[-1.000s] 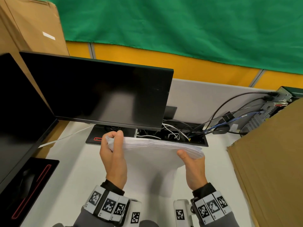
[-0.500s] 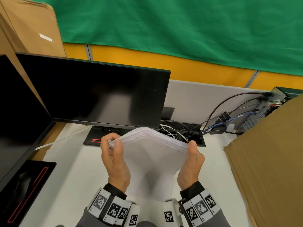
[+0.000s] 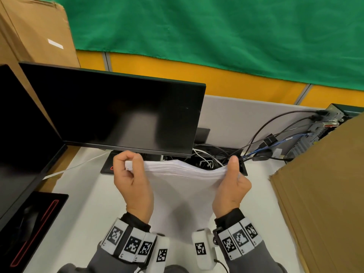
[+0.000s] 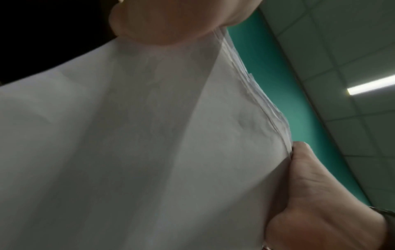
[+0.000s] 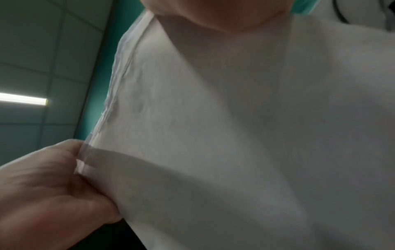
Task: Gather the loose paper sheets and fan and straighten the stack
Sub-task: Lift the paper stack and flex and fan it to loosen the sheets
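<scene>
**Both hands pinch paper stack at its two upper corners, held above worktop**

Left hand (image 3: 132,182) grip: thumb and curled fingers pinch the stack's left upper corner, corner end pokes out between the fingers. Right hand (image 3: 232,186) grip: thumb up on the near face, fingers hidden behind the sheets, clamped on the right upper corner. Paper stack (image 3: 183,186) hangs between the two grips, off the worktop (image 3: 82,205), top edge sagging from left grip down toward right grip, sheet edges stepped and slightly fanned along that edge. Lower part of the stack drops toward the wrists.

Left wrist view: near sheet (image 4: 149,135) fills the frame, layered edges at right, right hand's thumb (image 4: 316,186) pressed on the paper. Right wrist view: same sheets (image 5: 235,135), left hand's fingers (image 5: 53,177) pinching the corner at lower left.

Just beyond the grips: monitor (image 3: 118,115), dark screen, and its base. Beyond the right grip: cable tangle (image 3: 212,158) in a black tray. Left of the left grip: second dark screen (image 3: 23,134). Right of the right grip: cardboard sheets (image 3: 325,194). Far behind: green cloth (image 3: 216,32).
</scene>
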